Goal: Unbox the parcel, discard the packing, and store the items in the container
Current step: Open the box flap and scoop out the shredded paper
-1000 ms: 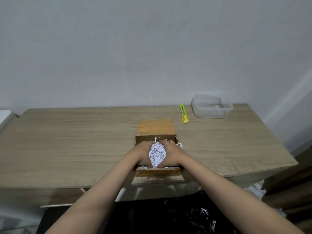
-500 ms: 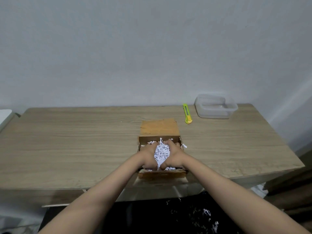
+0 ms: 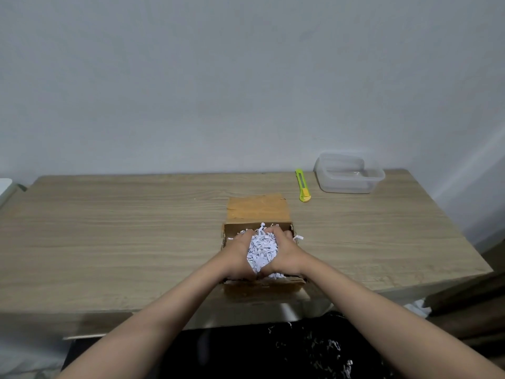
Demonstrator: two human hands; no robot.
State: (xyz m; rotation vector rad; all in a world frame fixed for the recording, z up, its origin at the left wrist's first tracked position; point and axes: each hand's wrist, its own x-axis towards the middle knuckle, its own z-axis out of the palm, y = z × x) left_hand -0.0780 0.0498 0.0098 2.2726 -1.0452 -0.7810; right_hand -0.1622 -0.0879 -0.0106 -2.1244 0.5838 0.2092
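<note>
From the head view, the left hand (image 3: 238,251) and right hand (image 3: 284,251) cupped a wad of shredded paper (image 3: 261,250) between them inside the open parcel (image 3: 259,289) at the tabletop's (image 3: 109,236) near edge; the container (image 3: 348,173) waited at the far right corner, nearer the right hand.

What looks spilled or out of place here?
Stray white paper shreds hang over the brown cardboard box's right edge, and more lie scattered on the dark floor below the wooden table. Nothing else stands out.

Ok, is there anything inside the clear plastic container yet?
No, the clear plastic container at the table's far right looks empty, its bare bottom showing through.
</note>
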